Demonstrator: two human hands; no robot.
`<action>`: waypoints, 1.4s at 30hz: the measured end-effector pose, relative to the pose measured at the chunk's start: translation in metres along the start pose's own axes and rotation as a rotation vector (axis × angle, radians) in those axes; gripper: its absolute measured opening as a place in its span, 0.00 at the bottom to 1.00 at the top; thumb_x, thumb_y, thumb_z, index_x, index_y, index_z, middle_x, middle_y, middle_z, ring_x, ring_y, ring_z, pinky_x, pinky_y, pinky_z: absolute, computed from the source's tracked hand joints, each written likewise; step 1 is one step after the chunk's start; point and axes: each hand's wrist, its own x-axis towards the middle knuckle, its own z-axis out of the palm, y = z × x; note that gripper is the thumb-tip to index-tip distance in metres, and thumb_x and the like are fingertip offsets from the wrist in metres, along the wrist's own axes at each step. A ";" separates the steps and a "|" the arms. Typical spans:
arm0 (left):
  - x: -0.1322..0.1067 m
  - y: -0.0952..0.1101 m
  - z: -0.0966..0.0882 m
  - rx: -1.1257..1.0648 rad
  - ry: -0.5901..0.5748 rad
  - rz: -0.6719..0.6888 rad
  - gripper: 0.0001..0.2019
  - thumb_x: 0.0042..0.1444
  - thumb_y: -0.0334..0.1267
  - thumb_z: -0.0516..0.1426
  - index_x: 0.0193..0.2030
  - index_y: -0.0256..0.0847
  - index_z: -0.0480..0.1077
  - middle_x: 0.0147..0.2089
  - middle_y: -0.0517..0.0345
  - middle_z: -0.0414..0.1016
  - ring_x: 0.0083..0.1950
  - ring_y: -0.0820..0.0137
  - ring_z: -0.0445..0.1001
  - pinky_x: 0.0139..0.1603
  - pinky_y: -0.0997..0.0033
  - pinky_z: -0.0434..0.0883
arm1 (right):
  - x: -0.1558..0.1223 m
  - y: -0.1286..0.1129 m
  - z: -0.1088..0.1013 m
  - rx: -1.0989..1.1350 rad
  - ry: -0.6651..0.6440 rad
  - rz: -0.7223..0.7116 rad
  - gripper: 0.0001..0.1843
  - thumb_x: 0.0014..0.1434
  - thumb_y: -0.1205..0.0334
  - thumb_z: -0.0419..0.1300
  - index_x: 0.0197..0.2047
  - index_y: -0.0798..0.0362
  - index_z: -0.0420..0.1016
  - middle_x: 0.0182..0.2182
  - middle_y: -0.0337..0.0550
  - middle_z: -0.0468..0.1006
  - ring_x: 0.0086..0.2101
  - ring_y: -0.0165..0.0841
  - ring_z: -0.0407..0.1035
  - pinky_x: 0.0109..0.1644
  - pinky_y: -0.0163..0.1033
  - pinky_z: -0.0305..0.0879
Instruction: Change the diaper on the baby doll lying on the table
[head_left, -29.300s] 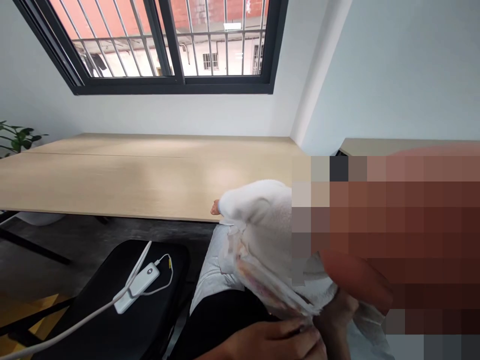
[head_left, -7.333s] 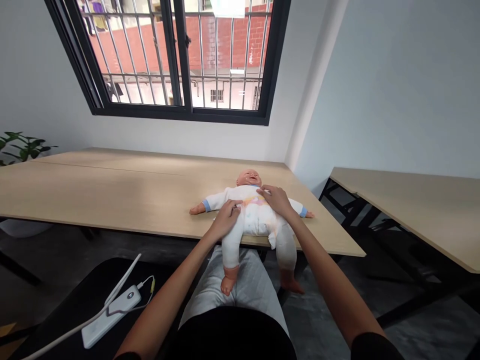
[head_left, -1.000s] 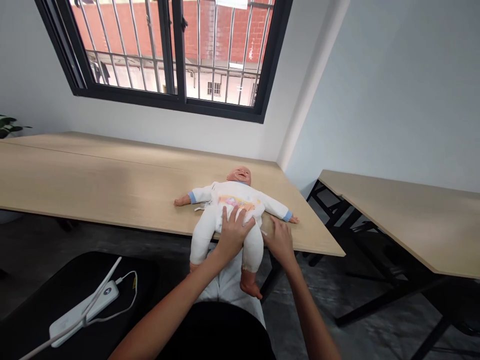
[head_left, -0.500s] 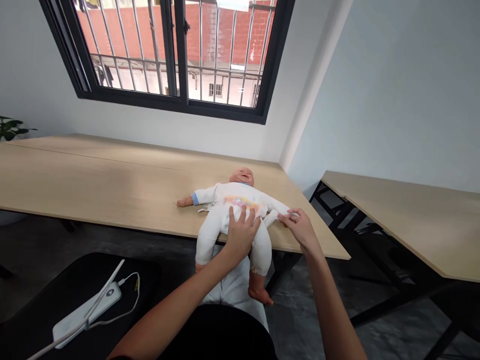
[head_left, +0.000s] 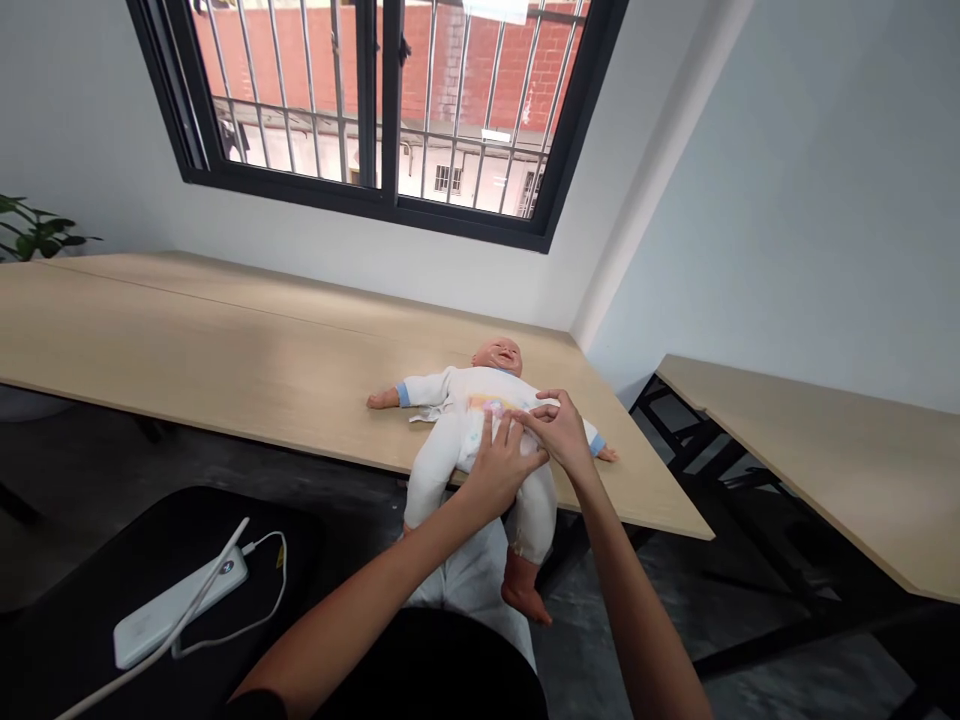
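A baby doll (head_left: pixel 442 452) in white clothing with blue cuffs lies on its back, legs hanging over the table's front edge. Around its hips is a white diaper (head_left: pixel 472 440) with a coloured print at the waist. My left hand (head_left: pixel 501 472) rests on the diaper's front, fingers spread. My right hand (head_left: pixel 561 430) is closed in a pinch at the diaper's waist, beside the left fingers; the diaper tab between its fingertips is mostly hidden. On the doll's other side, a loose white tab (head_left: pixel 429 413) sticks out.
The doll lies near the right end of a wooden table (head_left: pixel 225 360). Another table (head_left: pixel 810 430) stands to the right. A black chair seat at lower left bears a white power bank (head_left: pixel 180 608) with a cable (head_left: pixel 281 590). A barred window (head_left: pixel 390 100) is behind.
My right hand has moved left, from the doll's side to the diaper's front, bringing the stretched tab inward. The left hand stays on the diaper. The view has shifted slightly.
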 end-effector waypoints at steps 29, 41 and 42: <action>-0.049 -0.110 -0.010 -0.955 -0.212 -0.512 0.19 0.63 0.47 0.44 0.38 0.33 0.67 0.38 0.54 0.71 0.39 0.70 0.68 0.41 0.73 0.65 | -0.058 -0.027 0.052 -0.709 0.020 -0.382 0.36 0.70 0.49 0.37 0.72 0.65 0.42 0.61 0.52 0.62 0.59 0.43 0.57 0.64 0.50 0.49; -0.050 -0.094 -0.013 -0.535 -0.294 -0.502 0.11 0.64 0.42 0.53 0.50 0.41 0.68 0.56 0.57 0.69 0.60 0.62 0.62 0.58 0.54 0.54 | -0.052 -0.017 0.048 -0.851 0.176 -0.276 0.51 0.61 0.36 0.52 0.72 0.66 0.42 0.59 0.57 0.65 0.54 0.50 0.62 0.59 0.51 0.54; -0.049 -0.097 -0.011 -0.476 -0.285 -0.521 0.11 0.63 0.39 0.54 0.51 0.39 0.67 0.56 0.55 0.68 0.60 0.61 0.62 0.57 0.55 0.55 | -0.052 -0.016 0.047 -0.854 0.168 -0.268 0.51 0.61 0.37 0.53 0.72 0.66 0.43 0.59 0.56 0.65 0.54 0.50 0.61 0.59 0.50 0.54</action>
